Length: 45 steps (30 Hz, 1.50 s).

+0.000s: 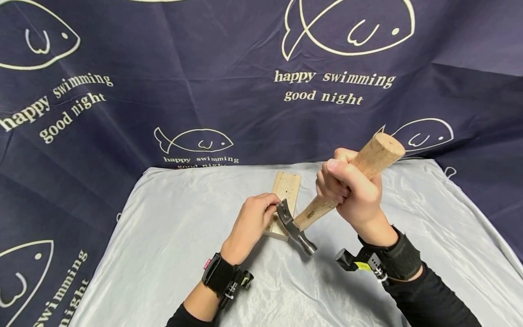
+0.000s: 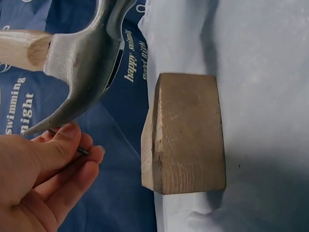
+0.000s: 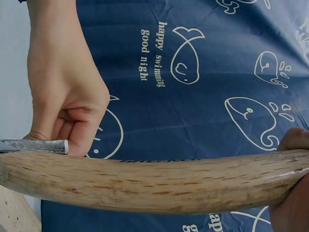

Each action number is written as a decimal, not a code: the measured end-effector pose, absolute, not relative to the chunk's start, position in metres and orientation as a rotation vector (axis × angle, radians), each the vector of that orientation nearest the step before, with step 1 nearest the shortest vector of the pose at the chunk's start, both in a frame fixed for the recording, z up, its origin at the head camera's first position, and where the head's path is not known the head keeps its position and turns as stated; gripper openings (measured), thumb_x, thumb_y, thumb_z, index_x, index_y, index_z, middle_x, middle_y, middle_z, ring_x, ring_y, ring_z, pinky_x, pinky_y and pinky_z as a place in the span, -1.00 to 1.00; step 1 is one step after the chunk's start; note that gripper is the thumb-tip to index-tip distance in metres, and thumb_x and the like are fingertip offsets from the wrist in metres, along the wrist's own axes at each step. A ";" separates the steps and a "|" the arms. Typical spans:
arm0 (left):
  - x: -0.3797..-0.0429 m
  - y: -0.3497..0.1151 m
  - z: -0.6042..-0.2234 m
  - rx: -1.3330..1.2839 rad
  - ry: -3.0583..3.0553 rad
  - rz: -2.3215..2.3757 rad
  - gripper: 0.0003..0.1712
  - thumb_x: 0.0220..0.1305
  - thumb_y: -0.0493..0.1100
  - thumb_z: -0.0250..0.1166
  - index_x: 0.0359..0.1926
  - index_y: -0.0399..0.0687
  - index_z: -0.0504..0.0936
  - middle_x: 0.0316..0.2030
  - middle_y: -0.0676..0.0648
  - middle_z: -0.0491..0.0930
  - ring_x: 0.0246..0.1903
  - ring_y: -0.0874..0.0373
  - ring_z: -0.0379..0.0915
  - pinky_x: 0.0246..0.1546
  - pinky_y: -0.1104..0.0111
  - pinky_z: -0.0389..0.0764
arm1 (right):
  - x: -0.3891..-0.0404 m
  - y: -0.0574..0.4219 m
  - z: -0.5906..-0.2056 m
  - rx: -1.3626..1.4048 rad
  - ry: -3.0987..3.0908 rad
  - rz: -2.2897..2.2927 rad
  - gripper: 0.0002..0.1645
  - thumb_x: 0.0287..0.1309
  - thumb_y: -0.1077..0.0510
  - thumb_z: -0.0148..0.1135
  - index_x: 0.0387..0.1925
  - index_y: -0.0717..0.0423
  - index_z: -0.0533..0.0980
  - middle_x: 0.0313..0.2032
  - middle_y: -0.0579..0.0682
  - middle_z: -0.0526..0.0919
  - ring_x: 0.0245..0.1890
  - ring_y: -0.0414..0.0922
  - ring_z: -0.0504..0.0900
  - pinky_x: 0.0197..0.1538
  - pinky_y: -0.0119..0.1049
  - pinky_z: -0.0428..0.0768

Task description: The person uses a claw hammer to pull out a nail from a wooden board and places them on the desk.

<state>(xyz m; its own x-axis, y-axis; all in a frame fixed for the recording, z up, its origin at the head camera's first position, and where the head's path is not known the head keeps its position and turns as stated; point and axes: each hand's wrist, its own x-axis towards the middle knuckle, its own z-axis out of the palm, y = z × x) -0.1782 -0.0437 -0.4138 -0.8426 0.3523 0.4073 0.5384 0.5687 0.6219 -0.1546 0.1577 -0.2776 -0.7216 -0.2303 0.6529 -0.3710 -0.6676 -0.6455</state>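
Note:
My right hand grips a claw hammer by its wooden handle, the butt end raised and the steel head low beside my left hand. A thin metal nail is pinched between the thumb and fingers of the left hand, its tip showing past the thumb in the left wrist view. The hammer's claw reaches right over those fingertips. Under the left hand and hammer head lies a pale wooden block with small dark holes on its top. In the right wrist view the hammer handle hides the lower part of the left fingers.
A light grey satin cloth covers the table. Behind it hangs a dark blue curtain printed with white fish and lettering. Each wrist wears a black strap with a small camera, the right one sticking out over the cloth.

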 end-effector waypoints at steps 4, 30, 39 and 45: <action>-0.179 -0.045 -0.413 -0.736 -2.572 -1.160 -0.88 0.35 -0.34 0.35 -0.19 -0.07 0.76 -0.24 0.02 0.79 -0.25 0.23 0.71 -0.13 0.42 0.69 | -0.155 0.158 -0.279 1.143 -1.231 2.549 -0.51 0.24 0.49 -0.17 -0.73 0.10 0.03 -0.85 -0.10 0.03 -0.89 -0.22 -0.02 -0.79 -0.41 0.08; -0.176 -0.106 -0.427 -0.015 -2.827 -1.198 -0.88 0.36 -0.33 0.35 -0.27 -0.26 0.81 -0.41 -0.08 0.64 -0.55 0.20 0.47 -0.51 0.43 0.42 | -0.156 0.156 -0.290 1.046 -1.379 2.476 -0.54 0.22 0.48 -0.24 -0.72 0.08 0.04 -0.85 -0.10 0.03 -0.90 -0.21 -0.05 -0.83 -0.42 0.01; -0.170 -0.111 -0.438 0.056 -3.003 -1.114 -0.68 0.32 -0.38 0.33 -0.59 -0.11 0.61 -0.64 0.03 0.36 -0.63 0.19 0.19 -0.51 0.38 0.25 | -0.154 0.158 -0.290 1.007 -1.388 2.461 -0.55 0.21 0.47 -0.22 -0.72 0.09 0.03 -0.85 -0.10 0.03 -0.90 -0.20 -0.04 -0.83 -0.40 0.01; -0.168 -0.111 -0.443 0.081 -3.028 -1.058 -0.89 0.30 -0.36 0.37 -0.40 -0.20 0.68 -0.44 -0.10 0.62 -0.52 0.11 0.44 -0.43 0.32 0.43 | -0.152 0.159 -0.291 0.969 -1.396 2.466 -0.54 0.20 0.47 -0.18 -0.73 0.10 0.03 -0.85 -0.09 0.02 -0.89 -0.19 -0.05 -0.83 -0.37 0.01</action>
<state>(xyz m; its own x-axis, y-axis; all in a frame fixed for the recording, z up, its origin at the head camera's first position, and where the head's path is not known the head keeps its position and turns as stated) -0.1676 -0.1113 -0.4426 -0.9964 -0.0256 -0.0802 -0.0700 0.7815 0.6199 -0.1516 0.1591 -0.2913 -0.7811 -0.1798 0.5980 -0.4203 -0.5568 -0.7164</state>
